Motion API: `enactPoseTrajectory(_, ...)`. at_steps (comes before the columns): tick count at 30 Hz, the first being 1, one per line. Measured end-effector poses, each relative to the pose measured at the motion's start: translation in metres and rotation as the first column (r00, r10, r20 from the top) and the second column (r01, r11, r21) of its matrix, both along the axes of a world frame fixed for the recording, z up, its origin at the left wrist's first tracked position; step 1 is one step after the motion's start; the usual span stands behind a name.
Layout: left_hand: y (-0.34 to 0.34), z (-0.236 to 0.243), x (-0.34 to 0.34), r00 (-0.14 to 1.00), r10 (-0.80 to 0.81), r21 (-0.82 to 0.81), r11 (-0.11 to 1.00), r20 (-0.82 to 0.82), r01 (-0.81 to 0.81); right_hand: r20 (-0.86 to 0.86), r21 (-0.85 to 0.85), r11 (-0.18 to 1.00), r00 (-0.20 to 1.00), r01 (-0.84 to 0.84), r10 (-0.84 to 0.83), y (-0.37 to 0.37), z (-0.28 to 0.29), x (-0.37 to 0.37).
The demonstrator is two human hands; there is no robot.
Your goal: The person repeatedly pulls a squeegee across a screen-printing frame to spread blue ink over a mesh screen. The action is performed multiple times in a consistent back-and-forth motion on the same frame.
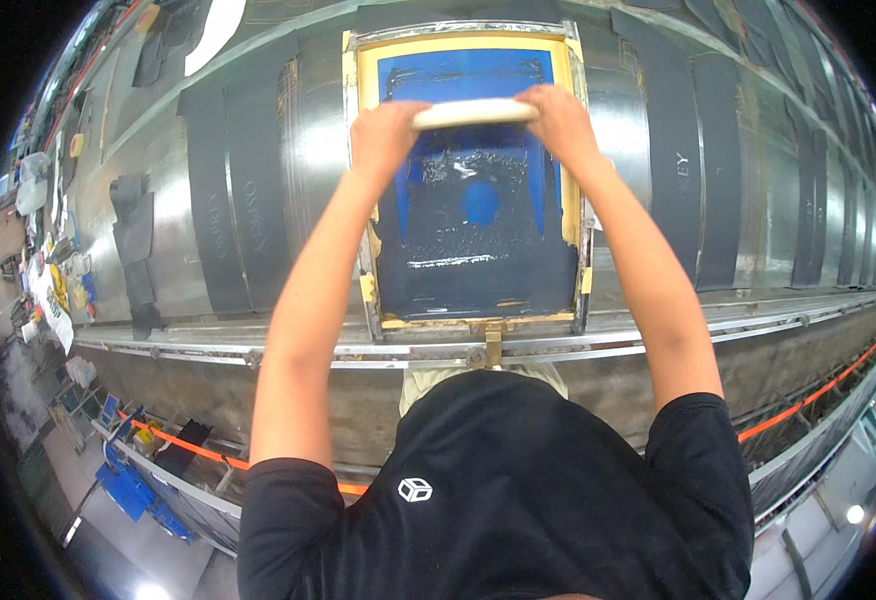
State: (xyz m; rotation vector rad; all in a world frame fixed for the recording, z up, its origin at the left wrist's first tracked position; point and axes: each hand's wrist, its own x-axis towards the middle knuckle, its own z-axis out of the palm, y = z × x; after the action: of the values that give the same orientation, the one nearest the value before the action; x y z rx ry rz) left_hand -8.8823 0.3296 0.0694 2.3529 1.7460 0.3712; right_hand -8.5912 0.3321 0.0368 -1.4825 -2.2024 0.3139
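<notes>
A pale-handled squeegee lies across the upper part of a screen printing frame. My left hand is closed round its left end, and my right hand grips the right end. The frame's mesh is blue at the top, with yellow tape along its borders. Dark ink coats much of the mesh below the squeegee, with wet streaks and a round blue spot in the middle. The squeegee's blade is hidden under its handle.
The frame rests on a long metal table. Dark fabric strips lie to the left, more dark panels to the right. A metal rail runs along the table's near edge. Assorted clutter sits at the far left.
</notes>
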Motion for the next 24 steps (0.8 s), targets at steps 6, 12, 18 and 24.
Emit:
enactPoseTrajectory(6, 0.088, 0.008, 0.007, 0.993, 0.052, -0.148, 0.987, -0.110, -0.068, 0.106, -0.295, 0.950, 0.992, 0.102, -0.073, 0.082, 0.028, -0.001)
enactPoseTrajectory(12, 0.102, 0.004, 0.012, 0.982, 0.006, -0.180, 0.983, -0.187, -0.040, 0.107, -0.231, 0.964, 0.988, 0.132, -0.110, 0.094, 0.007, 0.008)
enactPoseTrajectory(18, 0.076, 0.005, 0.010, 0.985, 0.022, -0.263, 0.962, -0.169, -0.067, 0.063, -0.287, 0.953, 0.995, 0.095, -0.080, 0.064, 0.011, 0.002)
enactPoseTrajectory(24, -0.072, 0.006, 0.006, 0.999, -0.020, -0.214, 0.977, -0.030, 0.014, -0.072, -0.147, 0.989, 0.997, 0.006, -0.017, -0.088, 0.011, 0.001)
